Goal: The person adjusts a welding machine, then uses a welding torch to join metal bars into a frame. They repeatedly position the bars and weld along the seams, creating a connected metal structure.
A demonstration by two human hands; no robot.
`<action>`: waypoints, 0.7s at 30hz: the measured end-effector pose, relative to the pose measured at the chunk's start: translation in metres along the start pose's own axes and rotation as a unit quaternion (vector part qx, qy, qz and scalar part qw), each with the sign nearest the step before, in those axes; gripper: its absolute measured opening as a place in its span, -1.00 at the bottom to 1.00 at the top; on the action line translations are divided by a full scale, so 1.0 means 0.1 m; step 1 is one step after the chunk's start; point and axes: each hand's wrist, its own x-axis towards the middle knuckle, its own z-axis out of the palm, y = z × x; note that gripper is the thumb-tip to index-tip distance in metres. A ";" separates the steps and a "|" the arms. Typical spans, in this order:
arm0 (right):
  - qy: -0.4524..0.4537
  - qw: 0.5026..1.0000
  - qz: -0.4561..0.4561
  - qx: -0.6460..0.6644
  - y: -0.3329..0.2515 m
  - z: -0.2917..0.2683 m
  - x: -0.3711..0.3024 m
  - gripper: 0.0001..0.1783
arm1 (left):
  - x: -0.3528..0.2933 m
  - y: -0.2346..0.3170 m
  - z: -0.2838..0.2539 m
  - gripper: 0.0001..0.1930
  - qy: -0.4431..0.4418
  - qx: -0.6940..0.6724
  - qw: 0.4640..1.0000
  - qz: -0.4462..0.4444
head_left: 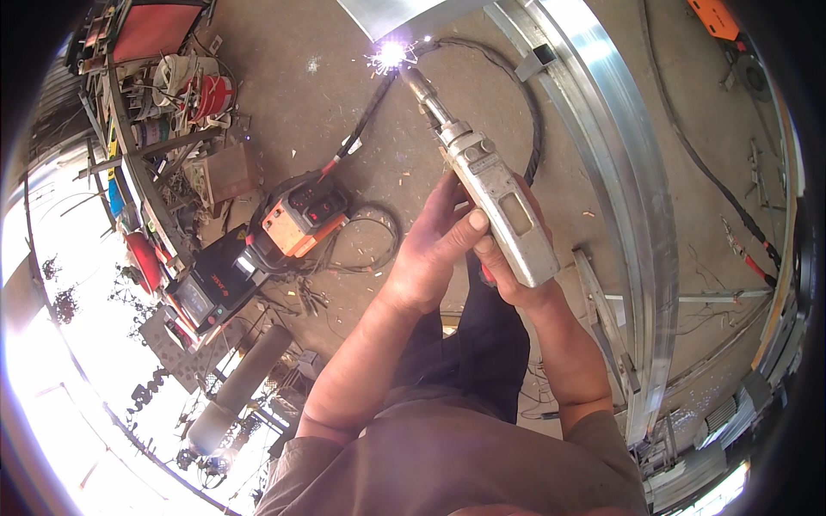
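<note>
Both hands hold a silver-grey handheld welding gun, its nozzle pointing away from me and slightly left. My left hand grips its left side, thumb laid against the body. My right hand is wrapped around the rear underside, its fingers mostly hidden by the gun. Just beyond the nozzle tip, a white-violet flash with sparks burns at the lower corner of a shiny metal sheet. To the right, long curved-looking metal profiles run from far to near.
An orange and black machine stands on the floor at left, with a black box-shaped unit near it. A thick black cable loops behind the gun. Shelving with buckets lines the far left. Another cable crosses the floor at right.
</note>
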 end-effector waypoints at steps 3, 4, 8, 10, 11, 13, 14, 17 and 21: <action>-0.001 1.000 0.003 -0.003 -0.01 0.00 -0.01 -0.27 | 0.00 0.01 -0.01 0.03 -0.002 0.005 1.000 -0.002; -0.001 1.000 0.002 -0.003 -0.01 0.00 -0.02 -0.27 | 0.01 0.01 -0.02 0.04 -0.008 0.009 1.000 0.000; -0.014 1.000 0.017 -0.012 -0.01 -0.03 -0.04 -0.27 | -0.01 -0.02 -0.03 0.05 -0.007 0.005 1.000 -0.009; -0.021 0.999 0.031 -0.029 -0.06 -0.06 -0.09 -0.26 | -0.06 -0.06 0.00 0.05 0.007 -0.002 1.000 -0.018; -0.017 0.997 0.071 -0.007 -0.11 -0.07 -0.13 -0.26 | -0.08 -0.07 0.01 0.05 0.002 -0.007 1.000 -0.022; -0.012 0.990 0.139 0.028 -0.23 -0.08 -0.22 -0.25 | -0.15 -0.06 0.07 0.04 -0.012 -0.017 0.999 -0.028; -0.010 0.990 0.140 0.029 -0.30 -0.10 -0.25 -0.24 | -0.19 -0.04 0.10 0.04 -0.018 -0.021 0.999 -0.029; -0.032 0.991 0.128 0.002 -0.53 -0.22 -0.31 -0.19 | -0.30 0.08 0.28 0.02 -0.038 -0.038 0.998 -0.017; -0.093 0.989 0.115 0.018 -0.90 -0.46 -0.28 -0.12 | -0.48 0.32 0.54 0.10 -0.078 -0.063 0.995 -0.007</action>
